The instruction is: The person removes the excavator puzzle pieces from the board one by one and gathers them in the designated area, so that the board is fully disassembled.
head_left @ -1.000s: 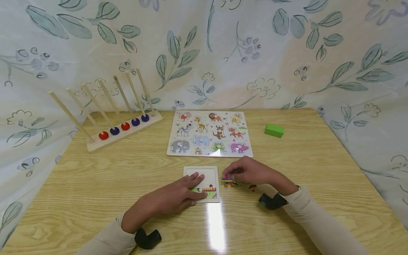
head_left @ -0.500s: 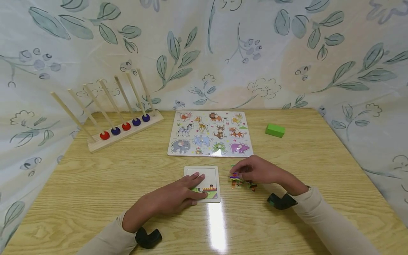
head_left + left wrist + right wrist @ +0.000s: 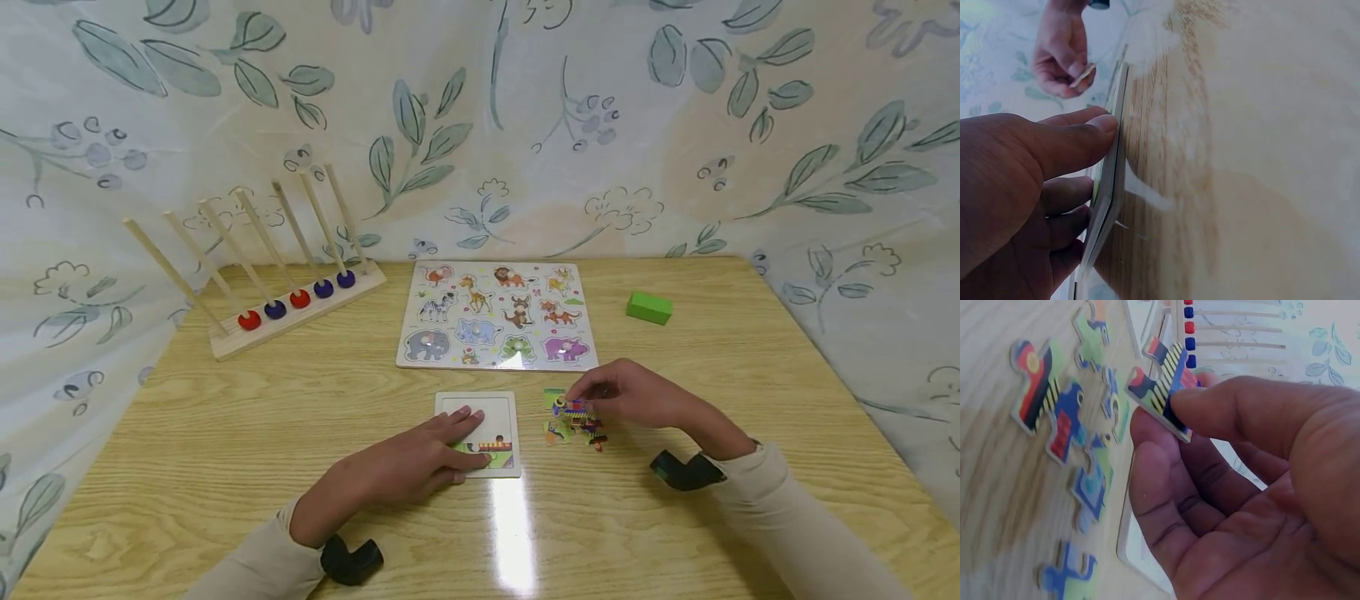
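Note:
My left hand (image 3: 408, 458) rests with extended fingers on a small square puzzle tray (image 3: 515, 421). Colourful jigsaw pieces (image 3: 497, 450) lie along the tray's bottom, partly hidden by that hand. In the left wrist view, the thumb and fingers touch the tray's edge (image 3: 1113, 165). To the tray's right, my right hand (image 3: 645, 396) pinches a jigsaw piece (image 3: 1166, 387) between thumb and fingers. This piece is blue and red with a yellow-black striped band. Several loose jigsaw pieces (image 3: 557, 433) lie on the table close by; the right wrist view shows more of them, including a red-and-blue piece (image 3: 1035, 387).
Behind the tray lies an animal peg puzzle board (image 3: 495, 312). A wooden rack (image 3: 255, 333) with upright rods and red and blue beads stands at the back left. At the back right is a green block (image 3: 649, 307). A patterned cloth (image 3: 480, 125) hangs behind the table.
My right hand has moved right, away from the tray, uncovering more of the loose jigsaw pieces. A piece now shows tilted up in its fingertips. The left hand has stayed on the tray.

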Motion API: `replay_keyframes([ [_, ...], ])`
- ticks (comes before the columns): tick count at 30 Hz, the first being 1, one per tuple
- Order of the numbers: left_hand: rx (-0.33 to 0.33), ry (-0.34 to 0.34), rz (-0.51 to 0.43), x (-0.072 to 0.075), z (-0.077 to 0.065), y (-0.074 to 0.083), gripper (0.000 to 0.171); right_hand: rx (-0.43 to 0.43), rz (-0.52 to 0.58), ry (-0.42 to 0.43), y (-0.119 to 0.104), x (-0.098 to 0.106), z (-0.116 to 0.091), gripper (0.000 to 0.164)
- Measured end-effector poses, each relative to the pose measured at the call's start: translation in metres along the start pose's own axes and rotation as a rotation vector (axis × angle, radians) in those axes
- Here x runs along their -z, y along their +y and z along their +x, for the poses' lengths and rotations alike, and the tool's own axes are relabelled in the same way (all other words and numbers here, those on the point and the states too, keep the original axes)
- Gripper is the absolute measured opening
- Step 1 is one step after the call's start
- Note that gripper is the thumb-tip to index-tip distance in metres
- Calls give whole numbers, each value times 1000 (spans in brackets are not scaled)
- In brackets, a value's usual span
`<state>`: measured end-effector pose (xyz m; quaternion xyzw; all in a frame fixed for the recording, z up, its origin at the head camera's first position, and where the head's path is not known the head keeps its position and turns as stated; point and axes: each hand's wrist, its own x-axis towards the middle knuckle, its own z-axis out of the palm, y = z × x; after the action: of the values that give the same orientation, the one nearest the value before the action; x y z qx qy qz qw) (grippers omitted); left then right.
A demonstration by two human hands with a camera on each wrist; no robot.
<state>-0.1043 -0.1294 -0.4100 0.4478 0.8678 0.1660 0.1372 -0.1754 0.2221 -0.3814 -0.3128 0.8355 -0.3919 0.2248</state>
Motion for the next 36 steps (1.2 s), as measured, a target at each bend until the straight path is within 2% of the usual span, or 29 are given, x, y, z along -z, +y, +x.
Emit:
replay_keyframes([
  [6, -4, 12, 13, -1, -1, 0, 39, -21, -27, -13, 6, 7, -9, 18],
  [15, 25, -24, -22, 1, 1, 1, 39, -80, -23, 3, 8, 16, -28, 17],
  [23, 20, -11, -9, 1, 0, 2, 39, -88, -82, -20, 18, 20, -33, 20],
  [31, 9, -24, -3, 2, 0, 1, 38, -114, -44, -56, 18, 17, -35, 16],
  [36, 14, -9, -6, 1, 0, 1, 39, -106, -36, -63, 15, 16, -36, 16],
])
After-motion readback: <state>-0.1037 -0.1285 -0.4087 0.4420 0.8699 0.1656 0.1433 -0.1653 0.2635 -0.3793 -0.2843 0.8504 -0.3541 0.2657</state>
